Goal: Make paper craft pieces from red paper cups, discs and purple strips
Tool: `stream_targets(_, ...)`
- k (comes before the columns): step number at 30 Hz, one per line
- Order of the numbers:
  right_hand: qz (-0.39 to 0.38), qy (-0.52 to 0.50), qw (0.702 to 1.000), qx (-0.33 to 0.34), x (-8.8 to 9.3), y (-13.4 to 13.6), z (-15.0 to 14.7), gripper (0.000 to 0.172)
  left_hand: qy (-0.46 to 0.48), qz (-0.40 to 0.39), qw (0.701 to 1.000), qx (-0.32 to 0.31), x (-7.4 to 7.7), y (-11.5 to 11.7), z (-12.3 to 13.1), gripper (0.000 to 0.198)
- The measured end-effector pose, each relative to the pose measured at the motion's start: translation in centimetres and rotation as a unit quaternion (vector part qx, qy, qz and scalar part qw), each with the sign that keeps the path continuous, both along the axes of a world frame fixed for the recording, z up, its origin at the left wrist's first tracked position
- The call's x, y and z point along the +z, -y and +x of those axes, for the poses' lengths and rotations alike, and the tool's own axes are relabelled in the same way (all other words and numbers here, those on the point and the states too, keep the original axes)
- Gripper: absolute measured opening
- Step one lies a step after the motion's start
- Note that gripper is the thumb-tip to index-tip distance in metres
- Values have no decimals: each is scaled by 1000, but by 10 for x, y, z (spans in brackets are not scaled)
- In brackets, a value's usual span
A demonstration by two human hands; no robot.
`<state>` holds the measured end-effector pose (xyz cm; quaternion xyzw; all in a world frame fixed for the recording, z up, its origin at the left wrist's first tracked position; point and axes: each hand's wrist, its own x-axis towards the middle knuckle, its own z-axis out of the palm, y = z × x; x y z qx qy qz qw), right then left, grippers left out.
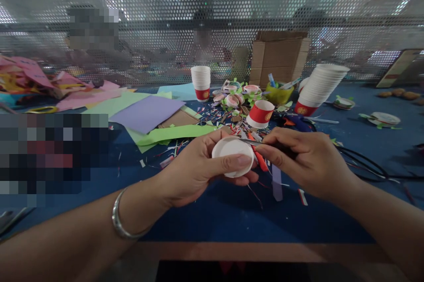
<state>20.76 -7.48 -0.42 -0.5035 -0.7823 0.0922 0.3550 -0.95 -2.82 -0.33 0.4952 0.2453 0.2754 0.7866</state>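
Observation:
My left hand is closed on a cut-off paper cup base, a shallow white disc with a raised rim, its thumb lying across the face. From the right, my right hand pinches a slim, pointed metal blade, whose tip meets the upper rim of the base. The handle is mostly hidden in my fingers, so I cannot tell the exact tool. Just behind my hands stands a red and white paper cup piece. Beneath them lie an orange strip and a purple paper strip.
Paper cup stacks stand behind, the right one leaning. Purple paper, green strips and scraps spread leftward. Small paper turtles cluster near a yellow container. A cardboard box stands against the perforated screen. Black cable lies right.

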Motion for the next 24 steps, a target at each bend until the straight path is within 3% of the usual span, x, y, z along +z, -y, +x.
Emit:
stream_targets(10,-110,-91,989,34,5,-3,3,42,9,-29,998,-56,2,-7,-5,14)
stream_targets(14,-172,-204,963,42,2,-6,1,46,0,-35,998,-53,1,-4,-1,15)
stream_targets(19,-243,-304,919,70,-2,-8,-5,37,-35,-29,998,-41,-2,-1,2,25)
stream_targets(24,-263,-301,913,81,-2,-8,-9,25,-74,-11,996,-56,-5,-1,2,36)
